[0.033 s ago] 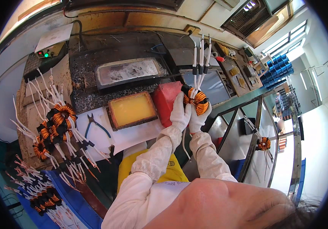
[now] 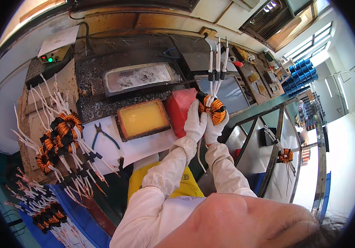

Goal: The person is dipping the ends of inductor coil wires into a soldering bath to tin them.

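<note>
Both my gloved hands are closed round a toroidal coil [image 2: 215,110] wound with orange copper wire. Its white leads [image 2: 218,62], sleeved in black and tipped with metal lugs, point up and away. My left hand [image 2: 194,120] grips the coil's left and near side. On the right and near side, my right hand [image 2: 215,129] holds it, with the fingers partly hidden behind the coil. Another lead hangs down below my hands. Left of them stand a red angular block [image 2: 179,110] and a brown-rimmed tray [image 2: 147,132] of yellow liquid.
Behind the tray sits a metal pot [image 2: 108,81] with a silvery surface. Blue-handled pliers [image 2: 105,134] lie on white paper. More coils [image 2: 62,136] are heaped at left, above a blue bin [image 2: 80,219] of coils. A metal-framed rack [image 2: 282,124] with another coil [image 2: 285,156] stands at right.
</note>
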`<action>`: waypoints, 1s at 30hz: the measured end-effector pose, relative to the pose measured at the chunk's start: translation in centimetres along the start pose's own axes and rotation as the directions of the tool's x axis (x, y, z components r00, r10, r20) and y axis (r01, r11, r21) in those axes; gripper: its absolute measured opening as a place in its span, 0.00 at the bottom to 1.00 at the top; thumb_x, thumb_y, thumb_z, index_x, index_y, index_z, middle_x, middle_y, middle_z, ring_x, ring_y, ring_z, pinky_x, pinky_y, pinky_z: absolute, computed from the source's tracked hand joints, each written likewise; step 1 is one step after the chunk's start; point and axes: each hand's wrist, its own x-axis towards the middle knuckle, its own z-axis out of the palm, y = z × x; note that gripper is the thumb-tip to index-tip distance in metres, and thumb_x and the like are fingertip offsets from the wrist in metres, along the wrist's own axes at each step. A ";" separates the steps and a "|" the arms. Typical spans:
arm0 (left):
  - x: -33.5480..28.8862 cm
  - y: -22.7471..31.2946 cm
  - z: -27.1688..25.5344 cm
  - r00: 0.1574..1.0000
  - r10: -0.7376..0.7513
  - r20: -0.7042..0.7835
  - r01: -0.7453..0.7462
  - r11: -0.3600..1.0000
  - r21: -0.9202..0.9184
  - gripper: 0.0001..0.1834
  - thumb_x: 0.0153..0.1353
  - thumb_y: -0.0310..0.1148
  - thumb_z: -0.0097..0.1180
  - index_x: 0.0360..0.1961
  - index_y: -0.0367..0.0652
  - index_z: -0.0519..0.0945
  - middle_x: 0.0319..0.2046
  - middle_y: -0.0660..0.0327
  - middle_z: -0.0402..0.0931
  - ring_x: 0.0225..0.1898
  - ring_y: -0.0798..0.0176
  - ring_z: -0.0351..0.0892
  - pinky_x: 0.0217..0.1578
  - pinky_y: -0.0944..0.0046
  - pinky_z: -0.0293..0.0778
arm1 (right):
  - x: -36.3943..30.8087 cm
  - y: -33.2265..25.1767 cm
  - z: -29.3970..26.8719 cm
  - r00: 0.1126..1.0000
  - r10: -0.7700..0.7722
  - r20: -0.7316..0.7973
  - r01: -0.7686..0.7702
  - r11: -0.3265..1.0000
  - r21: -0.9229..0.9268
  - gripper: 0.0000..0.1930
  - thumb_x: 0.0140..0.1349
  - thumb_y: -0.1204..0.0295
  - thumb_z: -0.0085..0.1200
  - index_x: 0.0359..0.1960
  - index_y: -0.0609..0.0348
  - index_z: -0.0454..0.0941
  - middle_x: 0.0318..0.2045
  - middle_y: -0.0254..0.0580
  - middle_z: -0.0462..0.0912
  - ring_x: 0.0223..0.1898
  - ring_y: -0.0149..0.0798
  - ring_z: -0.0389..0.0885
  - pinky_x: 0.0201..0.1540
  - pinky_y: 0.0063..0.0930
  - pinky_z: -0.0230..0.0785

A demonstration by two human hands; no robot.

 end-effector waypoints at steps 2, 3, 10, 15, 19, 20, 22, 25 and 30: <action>0.0 0.0 0.2 1.000 0.029 -0.011 -0.029 1.000 0.001 0.33 0.63 0.36 0.52 0.67 0.39 0.60 0.64 0.45 0.64 0.64 0.44 0.65 0.63 0.54 0.64 | 0.1 0.3 -0.1 1.000 -0.011 -0.008 0.011 1.000 -0.007 0.39 0.51 0.74 0.69 0.63 0.59 0.60 0.54 0.46 0.73 0.54 0.39 0.74 0.60 0.32 0.66; 0.0 0.1 0.2 0.999 0.032 -0.008 -0.032 0.999 0.002 0.33 0.63 0.36 0.52 0.67 0.39 0.60 0.64 0.45 0.64 0.64 0.44 0.65 0.63 0.54 0.64 | 0.2 0.5 -0.1 1.000 -0.022 -0.014 0.022 1.000 -0.015 0.39 0.51 0.74 0.69 0.64 0.59 0.60 0.54 0.46 0.73 0.54 0.39 0.75 0.59 0.32 0.66; -0.1 -0.1 0.2 1.000 0.027 -0.001 -0.027 1.000 0.007 0.32 0.63 0.36 0.52 0.67 0.38 0.60 0.63 0.45 0.65 0.64 0.44 0.65 0.63 0.55 0.64 | 0.0 -0.2 0.0 1.000 -0.015 -0.020 0.015 1.000 0.002 0.39 0.51 0.74 0.69 0.63 0.59 0.60 0.53 0.46 0.74 0.53 0.38 0.76 0.58 0.31 0.67; -0.1 -0.5 0.2 0.999 0.039 0.003 -0.039 0.998 0.045 0.32 0.65 0.37 0.52 0.68 0.38 0.60 0.64 0.44 0.64 0.64 0.44 0.65 0.63 0.55 0.64 | -0.2 -1.2 0.1 0.999 0.038 0.010 -0.038 0.999 -0.011 0.38 0.51 0.74 0.69 0.62 0.59 0.60 0.52 0.45 0.74 0.52 0.38 0.76 0.58 0.31 0.68; 0.1 -0.1 0.1 1.000 0.010 0.014 -0.011 0.996 0.088 0.32 0.66 0.38 0.49 0.69 0.40 0.59 0.64 0.46 0.64 0.64 0.46 0.67 0.63 0.57 0.64 | -0.2 -1.7 0.0 1.000 0.016 0.009 -0.016 1.000 0.006 0.36 0.51 0.73 0.69 0.61 0.60 0.61 0.49 0.46 0.76 0.50 0.38 0.77 0.56 0.32 0.69; 0.1 0.0 0.1 1.000 -0.001 0.007 0.001 0.996 0.088 0.31 0.66 0.38 0.50 0.68 0.39 0.60 0.64 0.45 0.65 0.63 0.45 0.67 0.63 0.56 0.64 | -0.2 -1.6 0.0 1.000 0.024 -0.004 -0.024 1.000 0.015 0.36 0.51 0.73 0.69 0.61 0.60 0.61 0.49 0.46 0.76 0.50 0.38 0.77 0.56 0.32 0.69; 0.1 0.1 0.0 1.000 0.002 0.007 -0.003 0.995 0.103 0.31 0.66 0.38 0.50 0.68 0.39 0.60 0.63 0.45 0.65 0.63 0.45 0.67 0.62 0.56 0.64 | -0.2 -1.6 0.0 0.999 -0.002 0.035 0.001 0.999 0.035 0.36 0.51 0.73 0.69 0.61 0.60 0.62 0.49 0.46 0.76 0.50 0.39 0.78 0.55 0.32 0.70; 0.2 0.1 0.0 1.000 0.001 -0.003 -0.001 0.995 0.103 0.31 0.66 0.38 0.49 0.68 0.40 0.60 0.63 0.46 0.66 0.63 0.46 0.67 0.62 0.56 0.65 | -0.4 -1.5 -0.1 0.999 0.019 0.033 -0.020 0.999 0.035 0.36 0.51 0.71 0.70 0.60 0.61 0.63 0.48 0.47 0.77 0.49 0.40 0.78 0.55 0.33 0.70; 0.2 -0.6 0.1 1.000 -0.005 -0.004 0.005 0.997 0.081 0.31 0.66 0.38 0.48 0.69 0.40 0.59 0.65 0.46 0.64 0.64 0.46 0.67 0.63 0.57 0.64 | -0.4 -1.6 -0.2 0.999 0.028 0.036 -0.028 1.000 -0.001 0.38 0.48 0.67 0.72 0.60 0.57 0.65 0.49 0.53 0.78 0.49 0.49 0.80 0.53 0.37 0.72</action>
